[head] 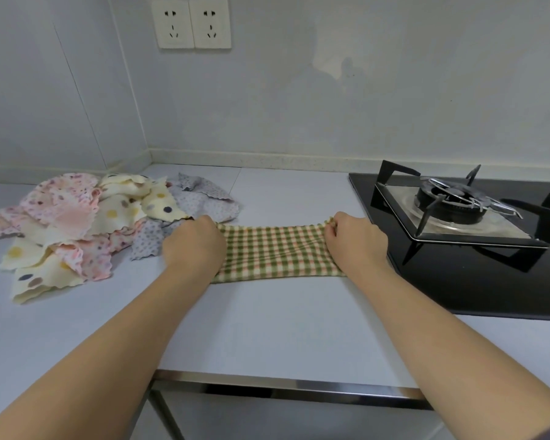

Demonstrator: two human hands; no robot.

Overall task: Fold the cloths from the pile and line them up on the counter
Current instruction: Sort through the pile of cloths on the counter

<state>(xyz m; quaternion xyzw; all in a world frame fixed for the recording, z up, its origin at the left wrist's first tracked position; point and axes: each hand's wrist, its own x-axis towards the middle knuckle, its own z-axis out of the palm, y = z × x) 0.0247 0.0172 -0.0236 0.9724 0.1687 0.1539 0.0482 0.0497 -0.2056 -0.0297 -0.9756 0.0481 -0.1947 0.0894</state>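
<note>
A green and cream checked cloth (273,252) lies stretched flat on the white counter (267,328), folded into a wide band. My left hand (194,242) grips its left end with curled fingers. At the far right corner of the cloth, my right hand (356,239) pinches the fabric. A loose pile of cloths (86,223) sits to the left: pink flowered, cream with coloured dots, and grey dotted pieces, crumpled over one another. The grey dotted cloth touches my left hand.
A black glass gas hob (477,249) with a metal burner and pan stand (451,204) lies right of my right hand. Two wall sockets (191,23) are on the back wall. The counter's front edge (283,385) has a metal strip.
</note>
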